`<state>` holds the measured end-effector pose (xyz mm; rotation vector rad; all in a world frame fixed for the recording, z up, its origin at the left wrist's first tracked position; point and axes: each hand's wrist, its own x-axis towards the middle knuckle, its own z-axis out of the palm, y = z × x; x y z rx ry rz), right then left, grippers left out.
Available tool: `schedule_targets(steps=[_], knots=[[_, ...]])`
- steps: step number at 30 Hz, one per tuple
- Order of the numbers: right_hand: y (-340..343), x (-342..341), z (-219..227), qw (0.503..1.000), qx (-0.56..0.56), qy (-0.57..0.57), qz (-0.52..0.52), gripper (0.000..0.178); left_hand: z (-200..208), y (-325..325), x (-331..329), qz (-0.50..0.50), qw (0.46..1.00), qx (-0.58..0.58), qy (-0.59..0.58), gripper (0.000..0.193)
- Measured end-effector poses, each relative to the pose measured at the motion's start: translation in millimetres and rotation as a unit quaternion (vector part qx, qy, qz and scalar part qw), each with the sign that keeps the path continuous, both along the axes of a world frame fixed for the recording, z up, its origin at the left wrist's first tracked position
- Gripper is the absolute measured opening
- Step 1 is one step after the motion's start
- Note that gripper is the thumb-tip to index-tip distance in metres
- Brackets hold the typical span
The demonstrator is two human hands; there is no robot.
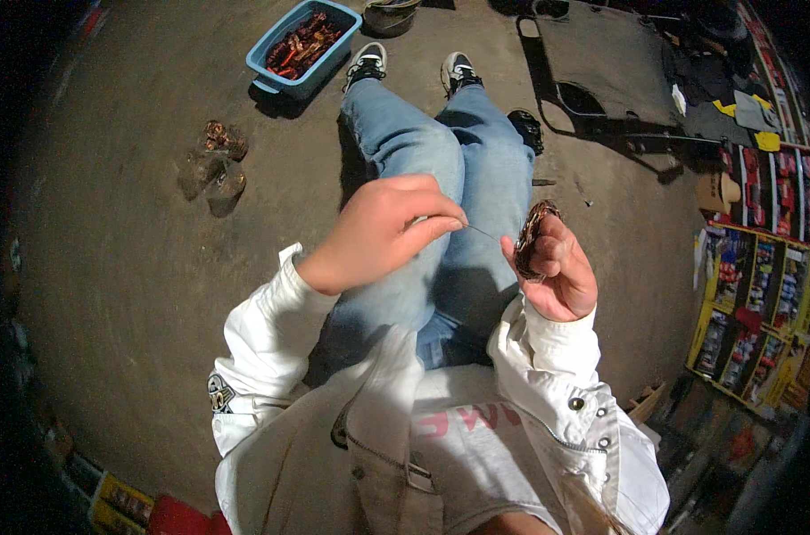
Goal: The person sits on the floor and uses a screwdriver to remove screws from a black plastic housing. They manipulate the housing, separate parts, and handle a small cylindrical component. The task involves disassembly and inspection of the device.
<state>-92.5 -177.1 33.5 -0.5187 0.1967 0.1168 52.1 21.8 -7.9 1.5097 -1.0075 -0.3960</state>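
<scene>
My right hand (561,272) is closed around a small coiled bundle of copper-coloured wire (532,239), held above my right thigh. From the bundle a thin strand of wire (482,231) runs left to my left hand (389,225). The thumb and forefinger of that hand pinch the strand's end above my left thigh. Both hands are apart, with the strand stretched between them over my jeans. Part of the bundle is hidden behind the fingers of my right hand.
A blue plastic tub (260,55) holding copper-coloured pieces stands beyond my left foot, near a dark bucket (390,16). Several clear cups (224,192), one with coppery bits, are on the floor at left. A folding chair (601,67) and stocked shelves (753,294) are on the right.
</scene>
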Motion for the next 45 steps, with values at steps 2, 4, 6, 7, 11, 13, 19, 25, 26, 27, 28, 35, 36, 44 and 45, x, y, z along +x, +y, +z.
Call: schedule_targets(steps=[2, 4, 6, 7, 11, 13, 19, 25, 26, 27, 28, 35, 36, 44, 45], knots=[[1, 0, 1, 0.999, -0.03, 0.003, 0.023, 0.017, 2, 0, 6, -0.006, 0.999, -0.009, -0.036, 0.008], [3, -1, 3, 0.997, -0.068, 0.0, 0.04, 0.016, 4, 0, 11, -0.006, 0.999, -0.013, -0.051, 0.007], [4, -2, 5, 0.995, -0.077, 0.015, 0.057, 0.017, 4, 0, 17, -0.02, 0.998, 0.003, -0.057, 0.008], [5, -2, 6, 0.994, -0.085, 0.021, 0.067, 0.018, 4, 0, 20, -0.024, 0.998, 0.004, -0.064, 0.008], [10, -2, 5, 0.99, -0.097, 0.047, 0.092, 0.019, 0, -11, 26, -0.059, 0.994, 0.01, -0.091, 0.011], [12, -2, 3, 0.99, -0.095, 0.041, 0.095, 0.019, -2, -17, 27, -0.077, 0.993, 0.0, -0.09, 0.011], [16, -5, 5, 0.987, -0.104, 0.067, 0.1, 0.019, -1, -28, 31, -0.103, 0.991, -0.003, -0.081, 0.013], [18, -6, 3, 0.986, -0.107, 0.065, 0.11, 0.021, 14, -34, 32, -0.065, 0.993, -0.019, -0.095, 0.016], [19, -5, 2, 0.985, -0.113, 0.059, 0.113, 0.022, 17, -34, 33, -0.06, 0.994, 0.008, -0.093, 0.016], [19, -4, 2, 0.978, -0.159, 0.079, 0.112, 0.022, 21, -34, 33, -0.056, 0.994, 0.036, -0.092, 0.016], [19, -3, 3, 0.968, -0.206, 0.091, 0.111, 0.022, 25, -34, 33, -0.052, 0.992, 0.063, -0.091, 0.017], [26, 5, 2, 0.925, -0.345, 0.11, 0.112, 0.021, 38, -41, 23, -0.012, 0.986, 0.148, -0.071, 0.017], [27, 5, -1, 0.922, -0.358, 0.107, 0.103, 0.021, 39, -41, 20, -0.008, 0.985, 0.158, -0.062, 0.017], [12, 8, -14, 0.92, -0.369, 0.129, 0.012, 0.026, 46, -33, -36, 0.065, 0.975, 0.132, -0.167, 0.013], [13, 8, -14, 0.932, -0.344, 0.111, 0.003, 0.026, 45, -34, -43, 0.085, 0.974, 0.115, -0.174, 0.01]])
